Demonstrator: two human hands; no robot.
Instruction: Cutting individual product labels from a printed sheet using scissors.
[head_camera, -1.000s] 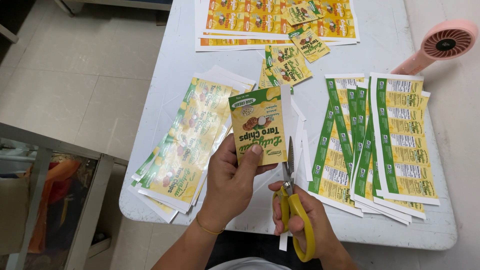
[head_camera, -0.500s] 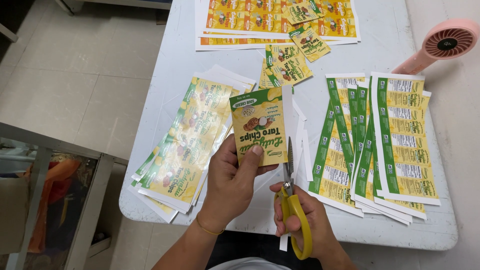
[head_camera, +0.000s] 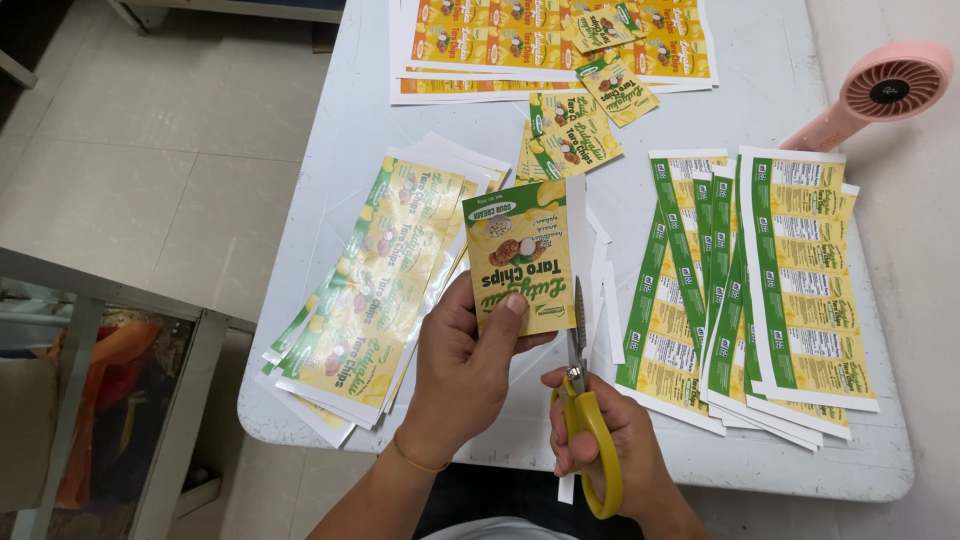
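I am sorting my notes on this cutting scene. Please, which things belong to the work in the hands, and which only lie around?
In use:
- left hand, holding the yellow label
- right hand, gripping the yellow-handled scissors at the label's right edge

Lying about:
- stack of yellow label strips
- green-edged strips
- uncut printed sheets
- small cut labels
- pink fan
- white table

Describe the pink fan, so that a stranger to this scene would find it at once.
Look at the white table, then its far right corner, beyond the green-edged label sheets. There the pink fan lies, its round grille hanging over the edge. It is the only pink, non-paper thing there.
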